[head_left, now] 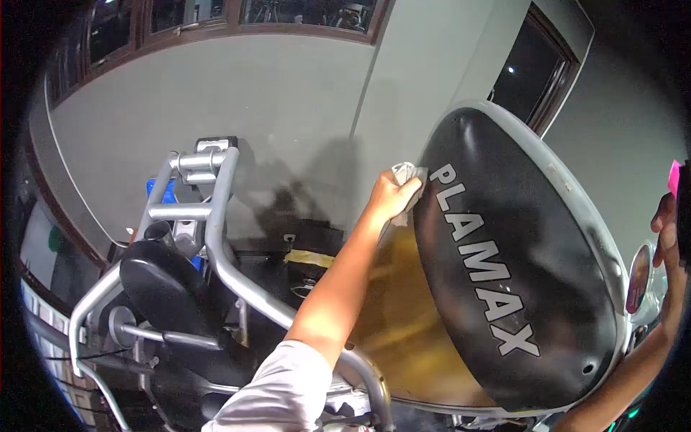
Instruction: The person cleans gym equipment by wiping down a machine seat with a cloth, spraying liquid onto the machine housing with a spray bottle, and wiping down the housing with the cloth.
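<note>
My left hand (397,193) is closed on a crumpled pale cloth (405,171), at the upper left edge of a large rounded panel (533,237). The panel is black with "PLAMAX" in silver letters, a gold-brown area (403,288) on its left and a grey rim. At the far right my right hand (668,234) is partly in view, beside the dark image edge and near a pink item (674,177). Its grip is hidden. A clear rounded part with red inside (640,277) sits by the panel's right rim, near my right wrist.
Silver tubular bars (223,216) and a black padded part (162,281) stand on the left. Behind is a grey wall (237,93) with brown-framed windows (306,32). Yellow tape or paper (309,258) lies on dark items beyond my left forearm.
</note>
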Demonstrator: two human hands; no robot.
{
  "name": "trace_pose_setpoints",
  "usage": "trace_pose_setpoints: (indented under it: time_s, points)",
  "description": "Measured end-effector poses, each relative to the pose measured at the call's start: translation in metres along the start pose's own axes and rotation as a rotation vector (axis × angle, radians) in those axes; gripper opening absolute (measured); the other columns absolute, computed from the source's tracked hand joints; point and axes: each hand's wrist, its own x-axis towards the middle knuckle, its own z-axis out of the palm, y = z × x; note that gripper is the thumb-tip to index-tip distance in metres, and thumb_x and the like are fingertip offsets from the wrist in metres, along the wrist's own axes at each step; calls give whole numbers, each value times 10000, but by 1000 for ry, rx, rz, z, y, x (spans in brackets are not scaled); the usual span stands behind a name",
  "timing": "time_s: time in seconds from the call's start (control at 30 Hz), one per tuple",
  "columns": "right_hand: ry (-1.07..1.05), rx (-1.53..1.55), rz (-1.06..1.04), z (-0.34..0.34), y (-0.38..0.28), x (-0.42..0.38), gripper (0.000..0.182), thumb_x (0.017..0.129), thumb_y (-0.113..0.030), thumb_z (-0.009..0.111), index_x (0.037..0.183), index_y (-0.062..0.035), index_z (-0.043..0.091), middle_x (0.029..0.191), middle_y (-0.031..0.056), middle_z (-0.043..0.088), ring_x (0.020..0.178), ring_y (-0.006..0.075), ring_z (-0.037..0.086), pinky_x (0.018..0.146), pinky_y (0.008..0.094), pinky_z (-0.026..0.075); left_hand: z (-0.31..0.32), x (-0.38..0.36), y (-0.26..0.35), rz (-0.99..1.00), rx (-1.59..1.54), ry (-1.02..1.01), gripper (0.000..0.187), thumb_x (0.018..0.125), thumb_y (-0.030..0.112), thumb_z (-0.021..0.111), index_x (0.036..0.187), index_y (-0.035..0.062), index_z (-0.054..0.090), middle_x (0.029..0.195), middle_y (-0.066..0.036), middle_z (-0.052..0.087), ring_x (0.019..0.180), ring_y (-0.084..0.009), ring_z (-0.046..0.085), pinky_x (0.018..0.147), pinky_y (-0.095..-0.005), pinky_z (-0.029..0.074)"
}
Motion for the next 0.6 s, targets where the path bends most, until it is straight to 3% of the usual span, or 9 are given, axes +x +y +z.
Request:
trace_pose_setpoints:
  time_s: [0.1, 0.17, 0.23, 0.33, 0.43, 0.53, 0.6]
  points:
    - [-15, 30, -58, 7, -7, -1, 347, 789, -13, 824, 1094, 100, 706, 827, 110, 708, 630, 145, 607, 566, 233, 478, 3, -12, 64, 216, -105, -85, 258, 849, 242, 740, 867, -11, 696, 734, -69, 700, 699, -137, 637, 675, -342, 518]
    - [-30, 53, -91, 10, -20, -2, 353, 777, -13, 824, 1090, 101, 706, 829, 113, 705, 635, 152, 606, 580, 235, 473, 19, 8, 89, 237, -6, -10, 245, 846, 238, 758, 908, 4, 719, 753, -72, 722, 703, -133, 654, 670, -334, 525]
    - [-30, 68, -60, 7, -17, -3, 386, 763, -36, 831, 1101, 100, 703, 845, 126, 702, 634, 162, 605, 585, 243, 474, 22, 35, 83, 118, 3, -53, 293, 821, 274, 765, 975, 26, 747, 857, -121, 770, 769, -155, 723, 706, -346, 557]
    - [-12, 108, -9, -2, -9, -8, 435, 742, -71, 841, 1117, 98, 699, 870, 147, 697, 634, 176, 602, 593, 254, 475, 19, 33, 58, 59, 16, 72, 245, 863, 256, 725, 906, 15, 729, 767, -63, 729, 690, -122, 652, 649, -329, 522]
    - [-9, 163, 43, -6, -5, -10, 485, 721, -105, 852, 1133, 96, 694, 894, 167, 693, 633, 190, 599, 602, 266, 477, 5, -2, 48, -30, 65, 84, 247, 860, 255, 725, 885, 9, 716, 739, -56, 707, 682, -116, 638, 641, -327, 512]
    - [-34, 218, 127, -14, -3, -12, 536, 700, -140, 862, 1149, 95, 689, 919, 187, 689, 632, 204, 597, 610, 278, 478, 3, -43, 60, -6, 6, 25, 209, 855, 214, 708, 793, 19, 668, 649, -39, 657, 600, -119, 616, 585, -337, 503]
    - [-80, 281, 244, -20, -6, -12, 570, 686, -163, 869, 1160, 94, 686, 935, 201, 686, 632, 213, 595, 616, 286, 479, 7, -69, 84, 35, -86, -44, 157, 840, 172, 719, 820, 22, 674, 667, -30, 658, 609, -118, 614, 594, -328, 507]
